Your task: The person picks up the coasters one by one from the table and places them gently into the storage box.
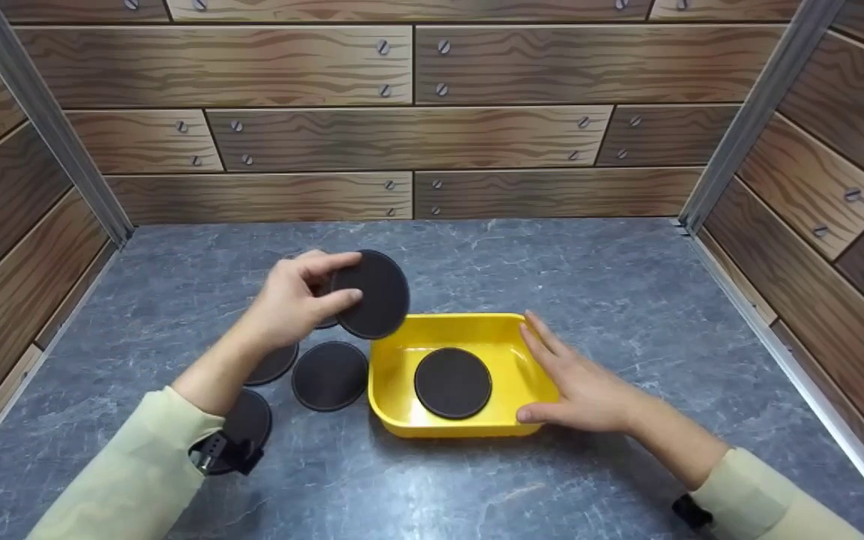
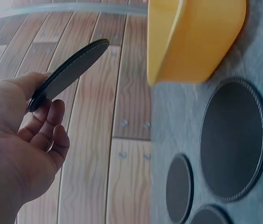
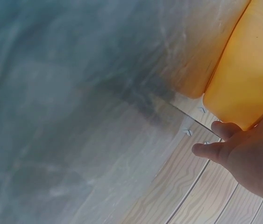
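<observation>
My left hand [image 1: 291, 294] pinches a black round coaster [image 1: 376, 294] by its left edge, thumb on the near face and fingers behind. The coaster is held tilted above the table, by the far left corner of a yellow plastic bin [image 1: 469, 431]. In the left wrist view, pale stitching runs around the rim of the held coaster [image 2: 73, 70]. Another black coaster [image 1: 453, 382] lies flat inside the bin. My right hand [image 1: 582, 382] rests against the bin's right end, its fingers extended along the far right corner and the thumb at the near rim.
Left of the bin, several more coasters lie on the grey marbled table [image 1: 447, 495]. One coaster [image 1: 330, 376] is right beside the bin's left wall; another [image 1: 248, 424] is partly hidden by my left wrist. Wood-patterned walls [image 1: 402, 139] enclose the back and sides.
</observation>
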Demonstrator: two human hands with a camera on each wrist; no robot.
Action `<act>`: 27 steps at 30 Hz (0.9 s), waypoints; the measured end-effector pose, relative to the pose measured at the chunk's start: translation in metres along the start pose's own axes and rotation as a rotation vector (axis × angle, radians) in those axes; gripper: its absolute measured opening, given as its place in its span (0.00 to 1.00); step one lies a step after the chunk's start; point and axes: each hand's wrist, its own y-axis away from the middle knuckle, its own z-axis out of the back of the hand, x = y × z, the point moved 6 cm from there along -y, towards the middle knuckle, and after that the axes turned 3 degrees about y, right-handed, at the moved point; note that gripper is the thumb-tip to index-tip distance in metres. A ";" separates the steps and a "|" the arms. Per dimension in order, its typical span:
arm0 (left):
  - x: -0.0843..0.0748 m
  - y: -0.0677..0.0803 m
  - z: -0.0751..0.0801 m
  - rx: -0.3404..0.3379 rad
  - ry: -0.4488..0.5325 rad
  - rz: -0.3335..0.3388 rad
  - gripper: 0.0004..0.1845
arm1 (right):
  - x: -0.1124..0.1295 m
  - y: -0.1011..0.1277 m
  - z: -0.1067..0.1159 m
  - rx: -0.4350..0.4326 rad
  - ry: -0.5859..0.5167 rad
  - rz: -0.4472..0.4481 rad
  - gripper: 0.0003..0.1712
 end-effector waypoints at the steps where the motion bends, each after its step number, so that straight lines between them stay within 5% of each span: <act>1: -0.001 0.000 -0.004 0.012 0.007 -0.002 0.25 | 0.000 0.000 0.000 0.000 -0.001 0.001 0.70; 18: -0.007 0.004 -0.068 0.195 0.002 -0.071 0.26 | 0.000 0.001 0.000 -0.008 0.006 -0.011 0.70; 27: 0.001 0.007 -0.099 0.267 0.012 -0.030 0.25 | 0.001 0.000 0.001 -0.012 0.013 0.003 0.70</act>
